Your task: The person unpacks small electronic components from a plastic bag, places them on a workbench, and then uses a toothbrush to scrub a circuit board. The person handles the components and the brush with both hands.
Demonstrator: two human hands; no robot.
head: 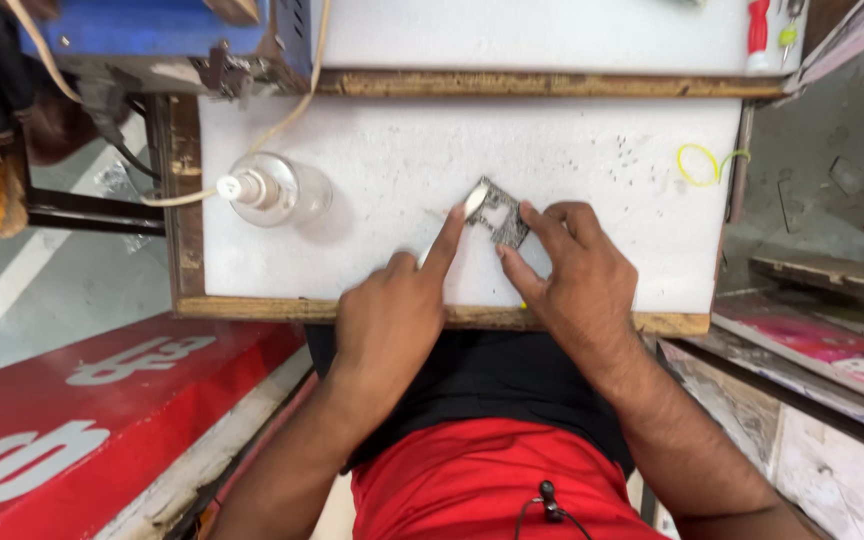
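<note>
A small grey square part [499, 213], like a circuit board with a pale patch in its middle, lies on the white work table [382, 150]. My left hand [392, 310] is curled with the index finger stretched out, its tip pressing the part's upper left corner. My right hand [572, 270] holds the part's right edge between thumb and index finger. A pale object seems tucked in my left palm, mostly hidden.
A clear plastic bottle [274, 189] with a white cap stands at the table's left, a cream cord [297, 105] running past it. Yellow rubber bands [700, 164] lie at the far right. A red-handled screwdriver [758, 30] rests on the upper shelf. A blue machine [152, 30] sits top left.
</note>
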